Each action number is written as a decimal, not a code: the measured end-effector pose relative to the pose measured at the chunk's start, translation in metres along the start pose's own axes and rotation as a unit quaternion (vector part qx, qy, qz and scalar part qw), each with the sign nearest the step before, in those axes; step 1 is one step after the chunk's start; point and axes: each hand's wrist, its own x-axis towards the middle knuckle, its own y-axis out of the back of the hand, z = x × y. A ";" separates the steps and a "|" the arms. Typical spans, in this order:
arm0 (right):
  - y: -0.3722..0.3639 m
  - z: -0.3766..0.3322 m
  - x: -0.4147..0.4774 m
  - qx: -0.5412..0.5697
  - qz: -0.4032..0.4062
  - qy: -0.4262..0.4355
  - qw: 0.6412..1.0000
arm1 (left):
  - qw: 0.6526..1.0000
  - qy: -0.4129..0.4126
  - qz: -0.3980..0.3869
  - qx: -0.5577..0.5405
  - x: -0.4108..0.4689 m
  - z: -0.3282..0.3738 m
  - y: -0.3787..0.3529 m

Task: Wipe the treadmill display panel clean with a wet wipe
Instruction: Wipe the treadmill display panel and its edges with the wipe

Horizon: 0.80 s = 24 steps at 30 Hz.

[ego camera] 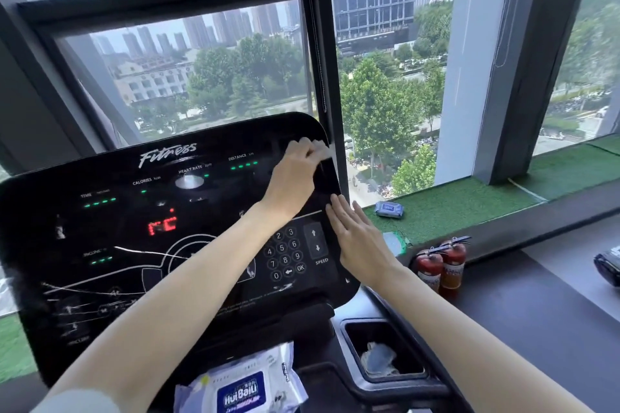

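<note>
The left hand [295, 174] pinches the wet wipe [321, 151] on the top right corner of the display panel [134, 228], the right hand [359, 241] lies flat, fingers together, on its right edge; wiping lower may press the keypad [285, 255].

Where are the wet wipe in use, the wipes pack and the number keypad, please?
wet wipe [321, 151], head view, its visible white corner.
wipes pack [242, 391], head view, the blue label on top.
number keypad [285, 259], head view, the 8 key.

Head view (near), down onto panel [110, 231]
</note>
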 end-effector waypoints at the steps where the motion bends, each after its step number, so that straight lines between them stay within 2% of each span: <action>1: -0.001 -0.001 -0.003 -0.002 -0.002 0.000 1.000 | 0.997 -0.059 -0.041 0.014 -0.005 0.006 -0.003; 3: -0.003 -0.001 -0.012 0.014 0.011 -0.013 1.000 | 0.979 -0.166 -0.111 0.041 -0.017 0.011 -0.005; 4: -0.005 -0.002 -0.020 0.025 0.016 -0.022 0.999 | 0.983 -0.148 -0.102 0.040 -0.015 0.006 -0.004; 7: -0.015 -0.007 -0.047 0.036 0.014 -0.024 0.999 | 0.999 0.033 0.017 -0.005 0.000 -0.002 -0.005; 8: -0.019 -0.010 -0.054 0.033 0.009 -0.020 0.999 | 0.999 0.033 0.014 -0.012 -0.002 0.002 -0.006; 11: -0.025 -0.012 -0.065 0.030 -0.008 -0.020 0.999 | 0.983 -0.140 -0.117 0.003 -0.024 0.017 -0.014; 12: -0.026 -0.012 -0.065 0.032 -0.013 -0.025 0.999 | 0.977 -0.165 -0.133 0.005 -0.027 0.016 -0.013; 13: -0.026 -0.011 -0.064 0.033 -0.018 -0.030 0.999 | 0.982 -0.143 -0.122 0.000 -0.023 0.011 -0.012; 16: -0.027 -0.010 -0.062 0.030 -0.034 -0.041 0.998 | 0.999 0.031 0.005 -0.040 -0.006 0.005 -0.012; 17: -0.027 -0.010 -0.061 0.029 -0.040 -0.040 0.998 | 0.998 0.040 0.019 -0.044 -0.007 0.008 -0.012; 19: -0.028 -0.011 -0.061 0.020 -0.050 -0.037 0.998 | 0.996 -0.058 -0.064 -0.015 -0.019 0.016 -0.019; 21: -0.028 -0.011 -0.062 0.006 -0.051 -0.035 0.998 | 0.976 -0.173 -0.134 0.026 -0.035 0.019 -0.020; 22: -0.029 -0.011 -0.062 0.000 -0.051 -0.035 0.998 | 0.978 -0.161 -0.129 0.029 -0.033 0.016 -0.018; 24: -0.030 -0.013 -0.063 -0.010 -0.048 -0.037 0.998 | 0.998 -0.045 -0.037 0.003 -0.020 0.006 -0.014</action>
